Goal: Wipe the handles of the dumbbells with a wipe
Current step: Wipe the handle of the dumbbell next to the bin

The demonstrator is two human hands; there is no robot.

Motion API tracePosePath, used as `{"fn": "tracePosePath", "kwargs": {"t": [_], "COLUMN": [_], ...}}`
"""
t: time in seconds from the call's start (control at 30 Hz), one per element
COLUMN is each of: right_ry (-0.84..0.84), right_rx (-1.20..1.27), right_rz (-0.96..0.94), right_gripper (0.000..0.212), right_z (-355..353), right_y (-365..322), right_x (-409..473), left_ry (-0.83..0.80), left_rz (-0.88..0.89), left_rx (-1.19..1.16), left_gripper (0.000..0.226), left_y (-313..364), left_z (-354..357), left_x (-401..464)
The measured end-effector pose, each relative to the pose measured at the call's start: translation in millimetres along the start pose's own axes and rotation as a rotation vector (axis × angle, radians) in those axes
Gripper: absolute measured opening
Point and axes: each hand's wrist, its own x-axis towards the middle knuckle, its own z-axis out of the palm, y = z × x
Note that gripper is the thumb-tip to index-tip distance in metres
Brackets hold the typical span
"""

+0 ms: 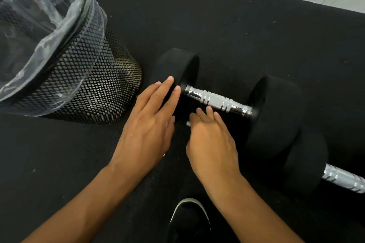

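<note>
At the centre of the frame a dumbbell (227, 102) lies on the black floor (237, 25), its chrome handle (217, 101) bare and facing up, easy to reach. Lower right, a second dumbbell's handle (343, 178) juts out of frame. No wipe is plainly visible. Left hand (146, 124) rests straight fingers (167, 89) on the near weight, probably steadying it. Right hand (211, 140) hovers just below the handle, fingers loosely extended, holding nothing I can make out. Upper left stands a lined mesh bin (79, 77).

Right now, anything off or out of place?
No wipe is clearly visible: left hand lies flat on the dumbbell end, right hand sits below the handle. Only a small white bit shows by the right fingers.
</note>
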Motion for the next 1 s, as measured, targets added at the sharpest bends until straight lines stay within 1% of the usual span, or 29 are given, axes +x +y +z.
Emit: {"fn": "tracePosePath", "kwargs": {"t": [0.03,0.07,0.13,0.17,0.23,0.3,0.4,0.47,0.57,0.63,0.67,0.73,0.8,0.87,0.9,0.93,1.0], "right_ry": [0.033,0.104,0.281,0.335,0.368,0.31,0.224,0.192,0.066,0.018,0.031,0.094,0.09,0.044,0.025,0.014,0.032], "right_rx": [0.024,0.053,0.108,0.12,0.125,0.09,0.014,0.019,0.065,0.181,0.28,0.581,0.939,1.246,1.361,1.426,1.437], "right_rz": [0.023,0.053,0.118,0.14,0.146,0.121,0.096,0.091,0.06,0.068,0.11,0.249,0.378,0.424,0.415,0.402,0.404], "right_gripper": [0.044,0.043,0.051,0.054,0.057,0.062,0.067,0.067,0.066,0.06,0.055,0.044,0.035,0.034,0.033,0.034,0.036], "right_z": [-6,-12,-22,-25,-25,-14,8,11,6,4,3,-5,-16,-23,-26,-27,-24], "right_y": [-2,-3,2,7,14,18,21,22,17,16,16,19,21,23,23,23,23], "right_x": [-3,-3,7,16,33,40,26,12,-11,-23,-28,-34,-40,-46,-49,-52,-56], "left_ry": [-0.004,-0.008,-0.012,-0.015,-0.019,-0.019,-0.005,-0.002,-0.026,-0.017,0.005,0.091,0.165,0.116,0.066,0.02,-0.041], "left_rz": [0.001,0.0,-0.006,-0.008,-0.013,-0.022,-0.023,-0.016,-0.016,-0.025,-0.032,-0.049,-0.141,-0.313,-0.376,-0.413,-0.456], "left_rx": [0.0,0.0,-0.007,-0.009,-0.007,-0.012,-0.013,-0.008,-0.006,-0.035,-0.075,-0.211,-0.448,-0.761,-0.897,-1.003,-1.086], "left_gripper": [0.063,0.064,0.066,0.067,0.068,0.069,0.069,0.069,0.071,0.072,0.072,0.071,0.073,0.077,0.07,0.055,0.023], "left_y": [0,0,0,1,3,5,5,4,2,4,7,19,36,53,59,62,66], "left_z": [1,2,3,4,4,6,8,10,12,12,12,10,8,6,6,7,9], "left_x": [0,0,0,1,1,0,-1,-3,-5,-6,-7,-12,-18,-23,-25,-26,-24]}}
